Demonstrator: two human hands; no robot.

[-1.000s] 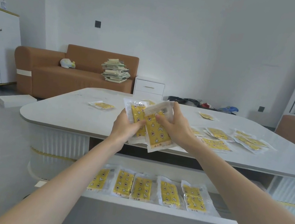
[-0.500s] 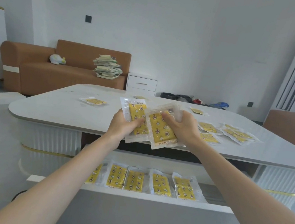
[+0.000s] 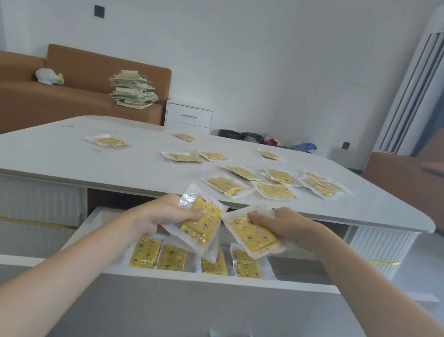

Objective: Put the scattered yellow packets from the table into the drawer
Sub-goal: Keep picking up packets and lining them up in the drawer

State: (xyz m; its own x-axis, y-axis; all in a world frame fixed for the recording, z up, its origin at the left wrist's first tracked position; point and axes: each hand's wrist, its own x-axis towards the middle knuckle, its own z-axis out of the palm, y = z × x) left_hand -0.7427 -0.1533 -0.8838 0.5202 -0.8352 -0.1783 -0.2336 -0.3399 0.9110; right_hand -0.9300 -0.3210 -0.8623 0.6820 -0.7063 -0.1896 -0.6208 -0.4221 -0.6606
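Left hand [image 3: 169, 215] grips a packet stack [image 3: 199, 225], right hand [image 3: 283, 225] pinches one packet [image 3: 255, 237] at three o'clock, over the drawer [image 3: 196, 278].

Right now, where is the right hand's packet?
In the head view, right of centre, the right hand holds its packet over the open drawer, beside the other packet in the left hand.

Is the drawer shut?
No, the drawer is pulled out, and yellow packets lie in a row inside it.
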